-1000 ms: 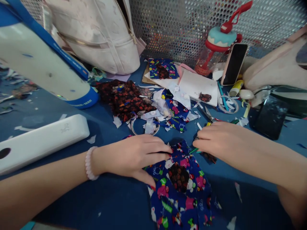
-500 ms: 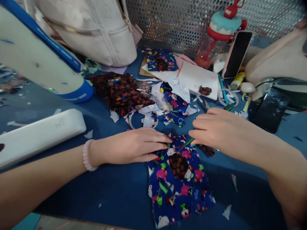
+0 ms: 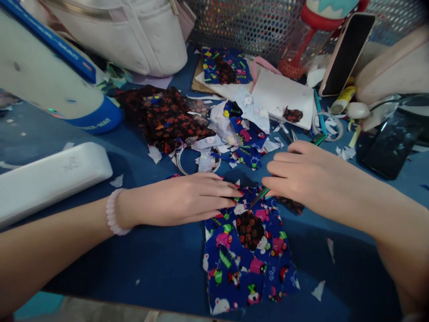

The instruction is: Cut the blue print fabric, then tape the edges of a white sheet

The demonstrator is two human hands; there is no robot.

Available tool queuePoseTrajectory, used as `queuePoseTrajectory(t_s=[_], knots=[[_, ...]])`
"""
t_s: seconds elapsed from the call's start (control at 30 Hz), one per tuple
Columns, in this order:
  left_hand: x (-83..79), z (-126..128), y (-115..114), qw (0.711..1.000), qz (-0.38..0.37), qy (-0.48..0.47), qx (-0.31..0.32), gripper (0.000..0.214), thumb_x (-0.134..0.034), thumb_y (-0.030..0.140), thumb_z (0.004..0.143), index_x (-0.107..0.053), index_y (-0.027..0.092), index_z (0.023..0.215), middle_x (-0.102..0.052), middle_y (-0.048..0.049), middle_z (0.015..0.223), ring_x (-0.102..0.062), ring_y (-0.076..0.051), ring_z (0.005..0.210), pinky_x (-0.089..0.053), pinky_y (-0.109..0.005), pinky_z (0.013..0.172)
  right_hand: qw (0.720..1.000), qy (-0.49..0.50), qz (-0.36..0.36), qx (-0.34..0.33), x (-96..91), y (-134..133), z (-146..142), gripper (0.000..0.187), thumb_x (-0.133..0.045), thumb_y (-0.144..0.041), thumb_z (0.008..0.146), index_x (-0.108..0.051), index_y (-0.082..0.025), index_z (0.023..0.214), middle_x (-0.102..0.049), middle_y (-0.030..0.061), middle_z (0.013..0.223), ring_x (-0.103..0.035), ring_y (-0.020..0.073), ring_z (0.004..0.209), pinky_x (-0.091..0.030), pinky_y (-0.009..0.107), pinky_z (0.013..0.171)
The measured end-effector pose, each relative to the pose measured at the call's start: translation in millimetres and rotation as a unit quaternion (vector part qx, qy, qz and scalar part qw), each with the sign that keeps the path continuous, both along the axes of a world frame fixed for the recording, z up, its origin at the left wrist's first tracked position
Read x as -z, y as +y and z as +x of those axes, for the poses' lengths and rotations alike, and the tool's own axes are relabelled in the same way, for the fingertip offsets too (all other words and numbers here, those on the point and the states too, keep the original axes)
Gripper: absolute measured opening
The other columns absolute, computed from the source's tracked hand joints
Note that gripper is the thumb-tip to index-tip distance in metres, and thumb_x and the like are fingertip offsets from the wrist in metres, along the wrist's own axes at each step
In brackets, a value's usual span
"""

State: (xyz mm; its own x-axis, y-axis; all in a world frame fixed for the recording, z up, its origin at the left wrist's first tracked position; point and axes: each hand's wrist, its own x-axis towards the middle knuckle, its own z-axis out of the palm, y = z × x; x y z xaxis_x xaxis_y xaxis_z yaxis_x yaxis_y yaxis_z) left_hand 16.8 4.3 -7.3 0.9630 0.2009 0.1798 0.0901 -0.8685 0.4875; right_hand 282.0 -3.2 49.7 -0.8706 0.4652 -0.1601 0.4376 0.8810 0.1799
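Note:
A blue cartoon-print cloth piece (image 3: 248,268) lies on the table before me, with a dark floral patch (image 3: 250,230) near its upper middle. My left hand (image 3: 191,197) rests palm down at the cloth's upper left, fingers stretched flat over its edge. In my right hand (image 3: 298,179), closed fingers hold a slim green tool with a dark pointed tip (image 3: 256,199). The tip reaches the cloth just above the patch; whether it touches is hard to tell. A dark floral scrap (image 3: 290,205) pokes out beneath my right hand.
Dark floral cloth (image 3: 174,118), paper scraps and a tape roll (image 3: 181,163) lie beyond my hands. A white case (image 3: 56,174) and a large bottle-like container (image 3: 94,114) stand left. Two phones (image 3: 346,53) are at the right; a white bag (image 3: 144,40) is behind.
The camera view has shifted slightly, so things at the back sit higher in the picture. Both hands and the tool tip stay almost in place on the cloth.

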Motion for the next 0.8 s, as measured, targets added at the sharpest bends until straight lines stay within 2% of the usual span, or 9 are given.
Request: queuePoseTrajectory(t_s=[0.37,0.6,0.8], knots=[[1.0,1.4,1.0,1.000,-0.018,-0.010,0.002,0.031,-0.042,0.018,0.100,-0.058,0.016,0.127,-0.057,-0.0139,0.135,-0.055,-0.021,0.125,-0.039,-0.036,0.111,1.000,0.014,-0.010,0.000,3.4,4.6,1.0,0.027,-0.046,-0.007,0.089,-0.054,-0.021,0.068,-0.049,0.0010,0.068,-0.043,0.0189,0.070,-0.027,0.036,0.074],[0.3,1.8,0.9,1.000,-0.025,-0.003,-0.003,0.031,-0.042,0.018,0.100,-0.060,0.018,0.125,-0.058,-0.0131,0.134,-0.054,-0.021,0.126,-0.040,-0.036,0.111,0.999,-0.014,0.034,0.006,-1.4,-7.2,-5.1,0.027,-0.046,-0.009,0.088,-0.049,-0.021,0.064,-0.048,0.0019,0.063,-0.040,0.0186,0.067,-0.023,0.035,0.067],[1.3,2.1,1.2,1.000,-0.016,-0.010,0.000,0.031,-0.040,0.019,0.100,-0.060,0.016,0.123,-0.058,-0.0129,0.135,-0.054,-0.020,0.126,-0.039,-0.033,0.111,0.996,-0.040,0.073,-0.011,-4.9,-13.1,-12.6,0.027,-0.045,-0.006,0.086,-0.053,-0.021,0.065,-0.047,0.0034,0.063,-0.040,0.0199,0.067,-0.022,0.036,0.065]])
